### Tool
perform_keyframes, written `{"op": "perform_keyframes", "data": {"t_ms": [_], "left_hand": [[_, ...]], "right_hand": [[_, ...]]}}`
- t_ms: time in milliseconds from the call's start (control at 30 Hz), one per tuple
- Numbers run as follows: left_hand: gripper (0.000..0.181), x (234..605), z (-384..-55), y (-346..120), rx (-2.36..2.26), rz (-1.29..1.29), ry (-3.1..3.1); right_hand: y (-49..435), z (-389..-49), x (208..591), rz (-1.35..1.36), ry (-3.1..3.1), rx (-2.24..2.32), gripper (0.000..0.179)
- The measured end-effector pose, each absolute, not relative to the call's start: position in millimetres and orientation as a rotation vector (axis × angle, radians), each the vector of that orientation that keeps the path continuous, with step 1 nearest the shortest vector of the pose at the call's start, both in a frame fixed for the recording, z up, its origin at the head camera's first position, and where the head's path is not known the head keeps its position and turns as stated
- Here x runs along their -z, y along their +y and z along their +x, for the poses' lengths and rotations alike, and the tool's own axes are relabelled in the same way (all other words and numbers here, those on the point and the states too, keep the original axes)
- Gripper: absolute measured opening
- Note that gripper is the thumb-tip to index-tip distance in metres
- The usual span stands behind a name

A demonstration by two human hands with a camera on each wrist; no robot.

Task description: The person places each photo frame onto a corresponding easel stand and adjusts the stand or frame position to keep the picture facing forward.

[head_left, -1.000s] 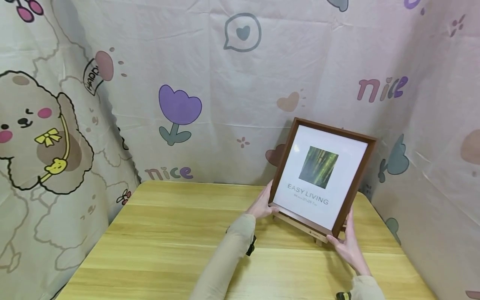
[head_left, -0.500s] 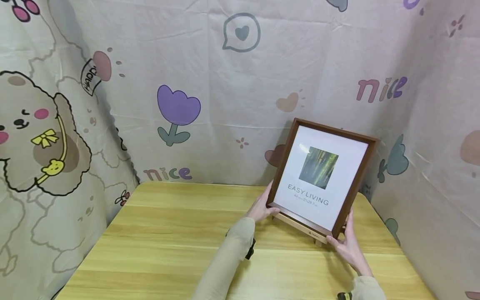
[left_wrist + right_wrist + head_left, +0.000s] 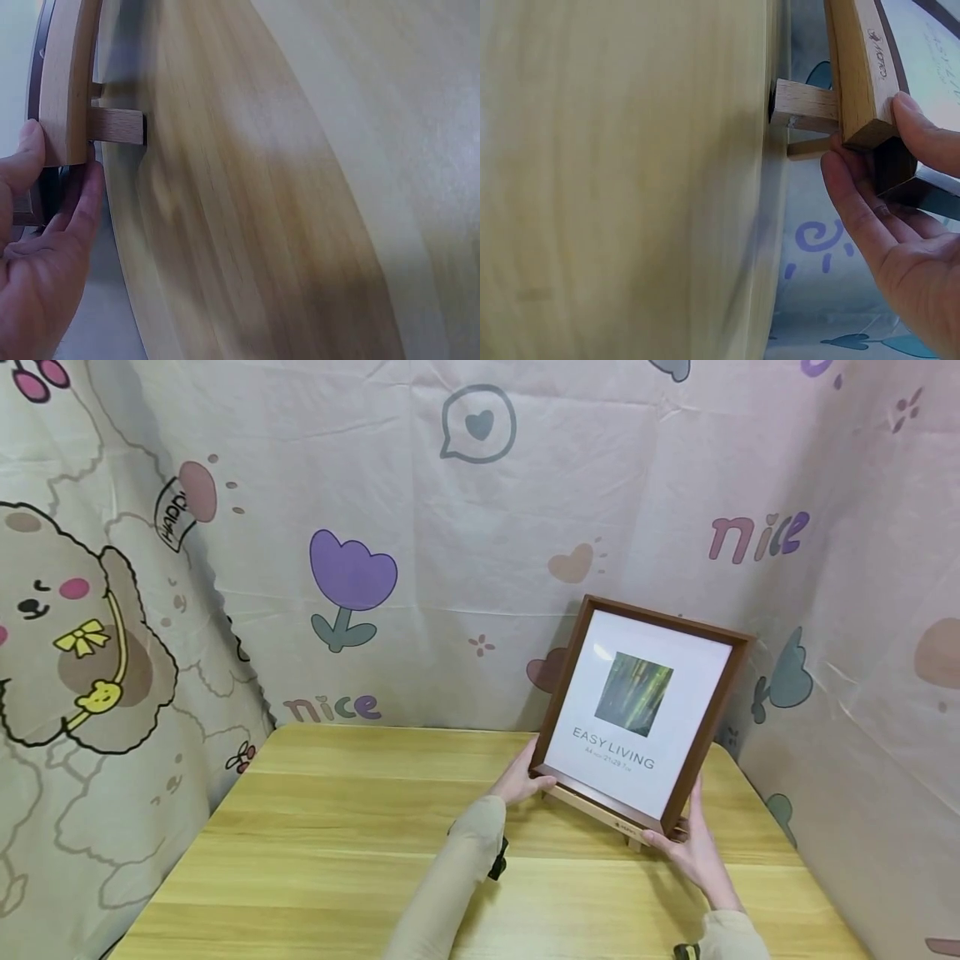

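Note:
A brown wooden picture frame [image 3: 637,702] leans back on a small light wood easel [image 3: 588,808] at the right of the head view. It is turned somewhat to one side. My left hand [image 3: 520,779] holds its lower left corner, thumb in front, fingers behind. At the lower right corner, my right hand [image 3: 693,850] grips likewise. In the left wrist view, the left thumb presses near the end of the easel's ledge [image 3: 66,90]. The right wrist view shows my right fingers [image 3: 851,191] beneath the ledge end and the frame's corner. Most of the easel is hidden behind the frame.
The easel stands on a wood-grain table [image 3: 360,827], toward its back right. A printed cloth [image 3: 450,527] hangs behind the table and along both sides. Short easel legs [image 3: 806,105] stick out below the ledge.
The head view has turned slightly right. The frame's lower left corner has shifted slightly left and down along the ledge. Both hands keep their hold on the corners.

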State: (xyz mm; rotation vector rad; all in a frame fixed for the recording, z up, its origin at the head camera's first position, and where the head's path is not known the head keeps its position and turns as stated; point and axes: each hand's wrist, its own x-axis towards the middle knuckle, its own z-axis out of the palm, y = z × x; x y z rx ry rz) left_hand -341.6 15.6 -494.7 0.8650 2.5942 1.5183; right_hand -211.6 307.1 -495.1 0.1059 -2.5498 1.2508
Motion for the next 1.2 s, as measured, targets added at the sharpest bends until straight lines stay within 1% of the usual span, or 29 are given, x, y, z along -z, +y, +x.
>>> {"op": "perform_keyframes", "data": {"t_ms": [233, 500, 867, 1200], "left_hand": [[0.090, 496, -347, 14, -1.507, 0.773, 2.543], [0.091, 495, -346, 10, -1.469, 0.775, 2.542], [0.093, 493, -344, 2, -1.483, 0.771, 2.493], [0.098, 493, -341, -5, -1.434, 0.719, 2.488]], "right_hand": [[305, -214, 494, 0.052, -2.585, -1.240, 0.134], [302, -214, 492, 0.030, -2.593, -1.274, 0.133], [305, -221, 493, 0.055, -2.602, -1.401, 0.132], [305, -226, 493, 0.113, -2.601, -1.407, 0.131]]}}
